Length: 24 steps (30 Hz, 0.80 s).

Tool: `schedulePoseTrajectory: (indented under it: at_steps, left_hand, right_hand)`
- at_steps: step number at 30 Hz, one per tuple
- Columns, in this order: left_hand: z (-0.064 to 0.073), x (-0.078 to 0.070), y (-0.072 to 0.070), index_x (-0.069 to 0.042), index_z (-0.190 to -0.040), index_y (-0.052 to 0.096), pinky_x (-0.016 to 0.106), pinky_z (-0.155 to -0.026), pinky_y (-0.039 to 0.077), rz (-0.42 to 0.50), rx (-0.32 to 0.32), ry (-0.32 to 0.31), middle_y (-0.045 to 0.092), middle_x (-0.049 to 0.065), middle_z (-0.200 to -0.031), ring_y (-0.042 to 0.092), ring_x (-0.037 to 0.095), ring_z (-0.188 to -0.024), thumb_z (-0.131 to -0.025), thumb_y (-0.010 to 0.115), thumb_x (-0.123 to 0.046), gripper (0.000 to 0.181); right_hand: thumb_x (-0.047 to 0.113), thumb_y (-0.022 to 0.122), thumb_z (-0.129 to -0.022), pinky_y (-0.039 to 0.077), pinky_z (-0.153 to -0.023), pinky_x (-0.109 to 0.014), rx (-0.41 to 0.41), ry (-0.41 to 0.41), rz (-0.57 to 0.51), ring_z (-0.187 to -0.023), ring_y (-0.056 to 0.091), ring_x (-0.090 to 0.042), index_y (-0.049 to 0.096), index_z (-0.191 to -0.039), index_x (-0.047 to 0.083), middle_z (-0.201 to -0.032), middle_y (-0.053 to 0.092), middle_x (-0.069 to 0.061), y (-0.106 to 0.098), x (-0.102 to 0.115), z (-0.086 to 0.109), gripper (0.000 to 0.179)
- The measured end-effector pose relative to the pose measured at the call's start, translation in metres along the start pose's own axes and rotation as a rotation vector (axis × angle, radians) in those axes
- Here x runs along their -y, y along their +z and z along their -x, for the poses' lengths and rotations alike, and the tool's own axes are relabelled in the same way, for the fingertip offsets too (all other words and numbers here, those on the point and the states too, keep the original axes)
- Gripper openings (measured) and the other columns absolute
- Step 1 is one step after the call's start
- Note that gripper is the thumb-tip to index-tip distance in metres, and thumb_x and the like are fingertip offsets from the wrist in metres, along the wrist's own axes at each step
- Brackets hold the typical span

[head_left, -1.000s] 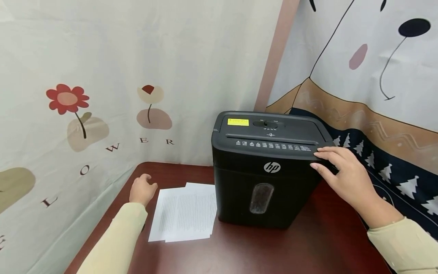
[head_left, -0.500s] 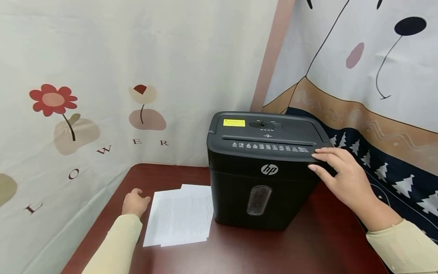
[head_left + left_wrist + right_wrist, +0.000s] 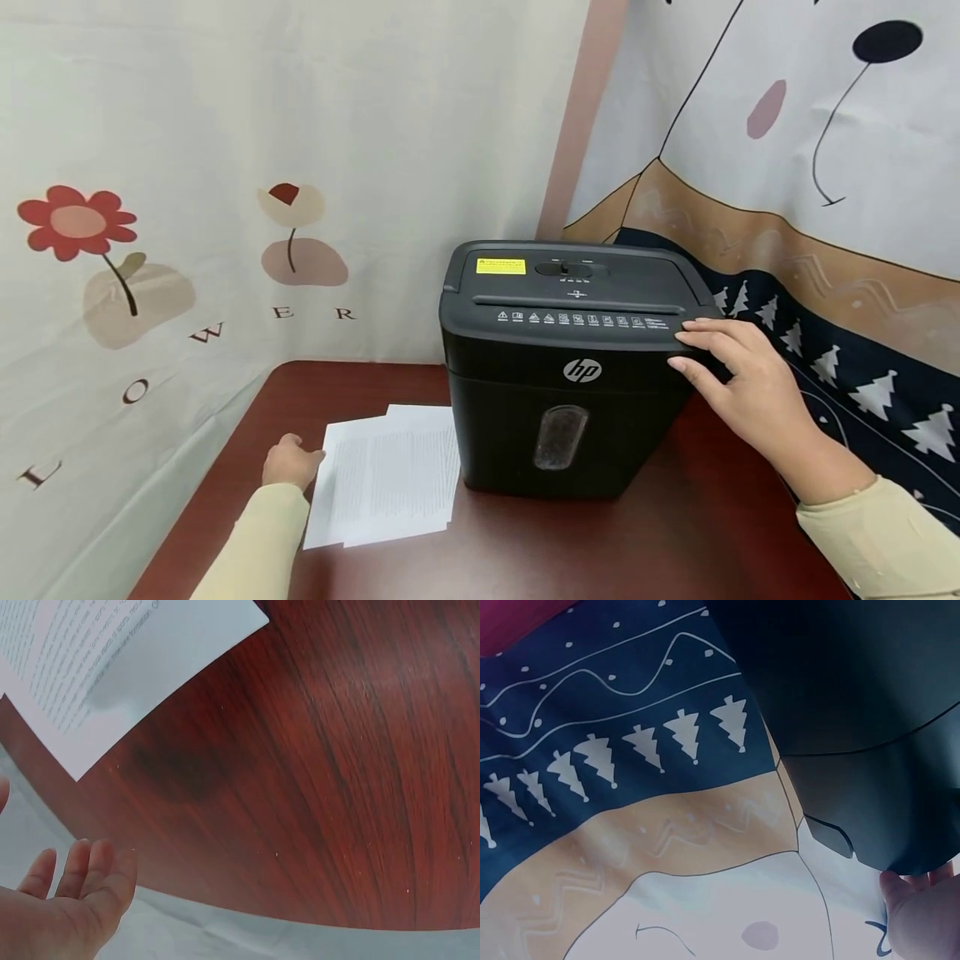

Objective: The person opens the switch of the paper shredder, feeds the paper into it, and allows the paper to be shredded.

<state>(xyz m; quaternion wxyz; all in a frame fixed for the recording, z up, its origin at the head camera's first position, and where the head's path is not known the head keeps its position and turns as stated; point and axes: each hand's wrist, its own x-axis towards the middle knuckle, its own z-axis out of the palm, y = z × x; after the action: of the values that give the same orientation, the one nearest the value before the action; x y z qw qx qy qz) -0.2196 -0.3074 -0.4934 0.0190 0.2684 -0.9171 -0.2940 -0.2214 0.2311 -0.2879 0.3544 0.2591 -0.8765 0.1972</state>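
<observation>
A black HP paper shredder stands upright on the dark red table, with a yellow label and a slot on its lid. My right hand rests at its front right top corner, fingertips on the lid and thumb by the front face. The right wrist view shows this hand at the shredder's lower right in that picture. Left of the shredder lie several overlapping printed sheets of paper. My left hand is beside their left edge; in the left wrist view its fingers are loosely bent and hold nothing.
The wooden table ends at the left against a white curtain with printed flowers and letters. A patterned cloth with trees hangs behind and right of the shredder.
My left hand has come down and slightly left to the edge of the paper. The right hand stays at the shredder's corner. The whole head view has shifted slightly.
</observation>
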Motion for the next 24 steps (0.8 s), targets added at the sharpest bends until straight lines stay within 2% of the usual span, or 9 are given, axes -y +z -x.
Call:
schedulePoseTrajectory:
  at_steps: [7, 15, 19, 24]
  left_hand:
    - [0.000, -0.001, 0.013, 0.021, -0.123, 0.038, 0.061, -0.092, 0.043, 0.044, 0.020, -0.069, 0.047, 0.043, -0.115, 0.048, 0.055, -0.107, -0.086, 0.064, -0.014, 0.057]
    - [-0.006, 0.004, 0.027, 0.025, -0.122, 0.031, 0.062, -0.100, 0.033, 0.011, 0.080, -0.058, 0.038, 0.045, -0.115, 0.035, 0.057, -0.113, -0.083, 0.064, -0.020, 0.068]
    - [-0.008, 0.006, 0.034, 0.026, -0.121, 0.032, 0.062, -0.101, 0.031, 0.019, 0.082, -0.080, 0.037, 0.045, -0.115, 0.033, 0.057, -0.113, -0.081, 0.066, -0.020, 0.070]
    - [-0.009, 0.008, 0.043, 0.025, -0.115, 0.034, 0.062, -0.097, 0.034, 0.018, 0.069, -0.111, 0.038, 0.044, -0.110, 0.034, 0.055, -0.109, -0.078, 0.066, -0.019, 0.066]
  right_hand:
    - [-0.001, 0.082, -0.068, 0.026, -0.102, -0.008, 0.004, 0.011, -0.004, -0.111, 0.051, -0.033, 0.070, -0.106, 0.001, -0.116, 0.063, -0.015, 0.001, 0.000, 0.000, 0.040]
    - [-0.003, 0.082, -0.066, 0.023, -0.102, -0.008, -0.002, 0.006, -0.015, -0.112, 0.051, -0.034, 0.070, -0.106, 0.000, -0.117, 0.063, -0.016, 0.000, 0.000, -0.001, 0.042]
    - [-0.005, 0.082, -0.064, 0.022, -0.102, -0.007, -0.008, -0.004, -0.018, -0.111, 0.052, -0.035, 0.070, -0.105, -0.001, -0.116, 0.063, -0.017, 0.001, -0.001, -0.001, 0.044]
    - [-0.006, 0.082, -0.063, 0.022, -0.102, -0.006, -0.006, -0.009, -0.023, -0.111, 0.051, -0.035, 0.069, -0.106, -0.001, -0.116, 0.062, -0.017, 0.002, -0.002, 0.000, 0.045]
